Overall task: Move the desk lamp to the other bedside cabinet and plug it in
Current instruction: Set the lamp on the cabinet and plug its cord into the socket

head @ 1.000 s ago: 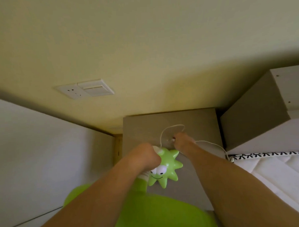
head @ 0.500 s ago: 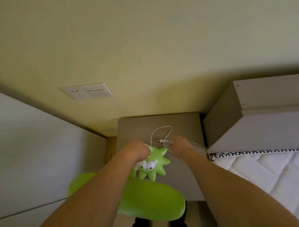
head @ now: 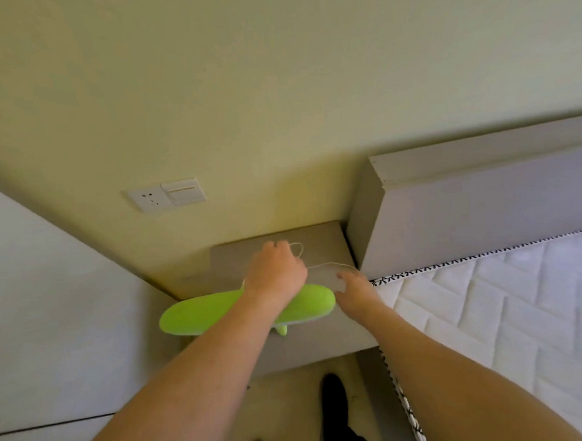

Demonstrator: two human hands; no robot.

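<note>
I see the green lamp (head: 200, 316) over the bedside cabinet (head: 325, 339), its shade spread across the cabinet's left front. My left hand (head: 274, 274) is curled closed above the shade, on the lamp's neck as far as I can tell. My right hand (head: 354, 292) grips the white plug (head: 340, 285) near the cabinet's right edge. The cord (head: 299, 250) loops toward the back. The wall socket (head: 148, 200) sits above and left of the cabinet.
</note>
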